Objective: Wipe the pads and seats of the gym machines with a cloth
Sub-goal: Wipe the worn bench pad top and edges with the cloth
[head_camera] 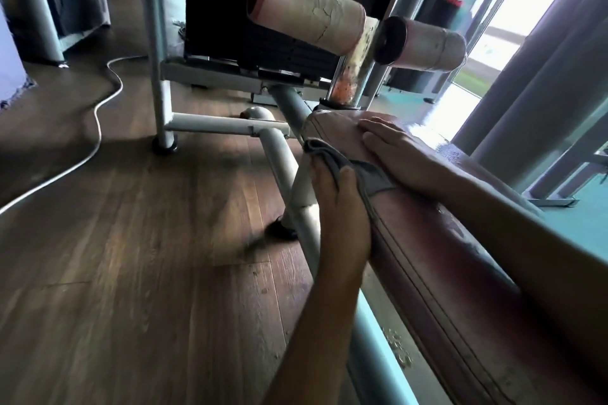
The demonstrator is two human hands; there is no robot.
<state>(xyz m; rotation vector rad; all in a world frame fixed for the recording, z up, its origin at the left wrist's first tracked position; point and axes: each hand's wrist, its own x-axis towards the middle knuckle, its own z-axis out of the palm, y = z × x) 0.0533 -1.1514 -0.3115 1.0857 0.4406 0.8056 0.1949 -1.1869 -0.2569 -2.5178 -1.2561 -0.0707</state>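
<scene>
Pinched between thumb and fingers, the left hand has its grip clamped on the small grey fabric cloth, which drapes over the near-left edge of the long reddish-brown padded vinyl bench pad. That pad is the landmark: the cloth lies on its top and hangs a little down its left side, close to the pad's far rounded end. Just beyond the cloth, the right hand rests flat on the pad's top, fingers spread and holding nothing, its forearm lying along the pad toward the camera.

Past the pad's far end stand two worn pinkish cylindrical foam roller pads, the nearer one cracked on its surface, mounted on a rusty upright post. To the pad's left a white cable snakes across the dark wooden plank floor.

By the look of it the cloth is light, limp and easily bunched, so it probably needs a gathered fold under the palm rather than a fingertip hold. The vinyl looks smooth and shiny, likely slick, while the cracked roller may flake under hard rubbing
</scene>
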